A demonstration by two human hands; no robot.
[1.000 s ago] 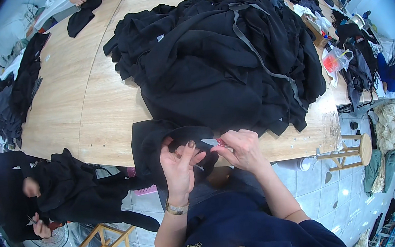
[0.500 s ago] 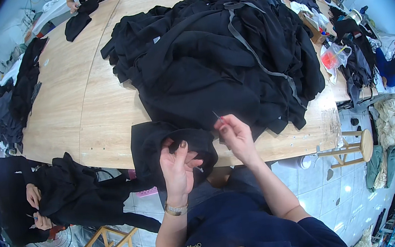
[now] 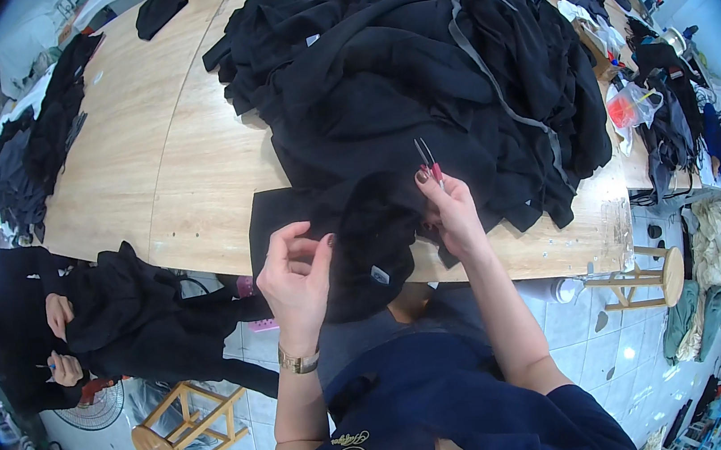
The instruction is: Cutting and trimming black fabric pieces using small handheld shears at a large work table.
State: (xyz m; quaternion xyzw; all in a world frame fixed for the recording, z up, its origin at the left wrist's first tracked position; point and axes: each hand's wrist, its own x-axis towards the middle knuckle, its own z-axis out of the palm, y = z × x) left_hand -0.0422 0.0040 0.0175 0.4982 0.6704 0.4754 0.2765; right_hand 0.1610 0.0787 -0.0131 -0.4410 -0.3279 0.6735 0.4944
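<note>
Left hand (image 3: 293,276): curled beside black cloth garment (image 3: 370,242); cannot tell whether pinching.
Right hand (image 3: 454,213): pinching red-handled metal snips (image 3: 435,173), pointed toward black cloth heap (image 3: 380,88).

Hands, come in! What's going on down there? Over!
Right hand: gripping red-handled snips, tips apart. Left hand: half-curled by black garment, grip unclear. Big black cloth pile just beyond.

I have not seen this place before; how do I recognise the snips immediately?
On the wooden table lies a big heap of black cloth. At its near side, in the person's right hand, are the snips. Two slim metal blades point away from the person, and the red handle stands out against the black.
</note>
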